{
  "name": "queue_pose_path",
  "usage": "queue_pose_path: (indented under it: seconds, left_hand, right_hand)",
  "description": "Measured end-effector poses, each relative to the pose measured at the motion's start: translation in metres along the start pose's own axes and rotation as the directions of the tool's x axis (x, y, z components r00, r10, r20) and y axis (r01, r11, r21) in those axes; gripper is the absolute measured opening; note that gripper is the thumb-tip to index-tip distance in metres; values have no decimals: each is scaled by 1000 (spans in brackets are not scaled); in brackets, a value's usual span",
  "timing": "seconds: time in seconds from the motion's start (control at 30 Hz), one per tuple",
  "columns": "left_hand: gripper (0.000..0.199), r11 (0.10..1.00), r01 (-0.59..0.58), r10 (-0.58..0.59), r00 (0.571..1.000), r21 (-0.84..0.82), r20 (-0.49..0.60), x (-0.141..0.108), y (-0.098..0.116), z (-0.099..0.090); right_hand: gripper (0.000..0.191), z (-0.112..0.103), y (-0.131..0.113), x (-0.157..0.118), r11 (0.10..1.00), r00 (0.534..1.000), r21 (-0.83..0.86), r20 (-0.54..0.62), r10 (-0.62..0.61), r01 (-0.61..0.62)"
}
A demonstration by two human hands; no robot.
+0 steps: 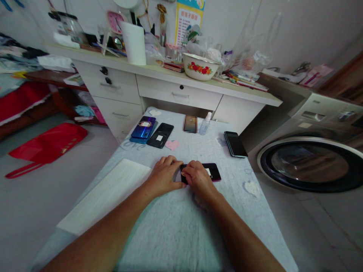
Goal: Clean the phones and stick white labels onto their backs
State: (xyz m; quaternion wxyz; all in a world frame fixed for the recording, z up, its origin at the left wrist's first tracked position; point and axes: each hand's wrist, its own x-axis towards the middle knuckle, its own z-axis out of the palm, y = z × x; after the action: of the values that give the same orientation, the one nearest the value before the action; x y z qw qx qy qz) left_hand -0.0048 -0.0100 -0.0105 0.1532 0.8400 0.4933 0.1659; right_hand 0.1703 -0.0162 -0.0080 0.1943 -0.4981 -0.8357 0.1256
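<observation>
A dark smartphone [215,173] with a pinkish edge and a white label lies flat on the cloth-covered table, its long side running left to right. My left hand [164,174] grips its left end between thumb and forefinger. Over its left half, my right hand [197,176] has its fingers bent and pressed together on the surface; whatever they pinch is hidden. Left of my left hand rests a long whitish board or sheet [107,194]. Farther back are a blue phone [144,127] on top of another, and a black phone [160,135] with a white label.
A small spray bottle [204,124] stands at the table's far side beside a pixelated brown item [190,124]. Stacked dark phones [235,144] lie near the right edge. Beyond are a white desk [181,94] with a floral bowl [200,68], and a washing machine [323,117] at right.
</observation>
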Motion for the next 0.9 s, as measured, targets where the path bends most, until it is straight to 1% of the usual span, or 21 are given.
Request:
queue_pose_path:
  seconds: [0.13, 0.3, 0.4, 0.53, 0.67, 0.77, 0.9]
  left_hand:
    - [63, 1000, -4, 4, 1000, 2, -4, 0, 0, 1]
    - [67, 1000, -10, 10, 1000, 10, -16, -1, -2, 3]
    - [66, 1000, -12, 12, 1000, 15, -11, -1, -2, 2]
    - [65, 1000, -27, 27, 1000, 5, -7, -1, -2, 1]
    - [67, 1000, -7, 7, 1000, 5, 1, -1, -1, 0]
    - [67, 1000, -6, 6, 1000, 6, 8, -1, -1, 0]
    - [67, 1000, -4, 4, 1000, 1, 9, 0, -1, 1]
  right_hand:
    - [15, -5, 1, -1, 1000, 1000, -6, 26, -10, 10]
    - [14, -13, 12, -6, 999, 999, -39, 26, 22, -21]
    - [14, -18, 18, -10, 996, 999, -80, 25, 44, -42]
    - [14, -27, 23, -14, 986, 991, -121, 41, 124, -118]
    - [14, -35, 25, -16, 968, 979, -169, 45, 198, -188]
    - [12, -37, 28, -17, 954, 972, -201, 29, 235, -224]
    - [12, -37, 31, -18, 922, 948, -230, -4, 318, -310]
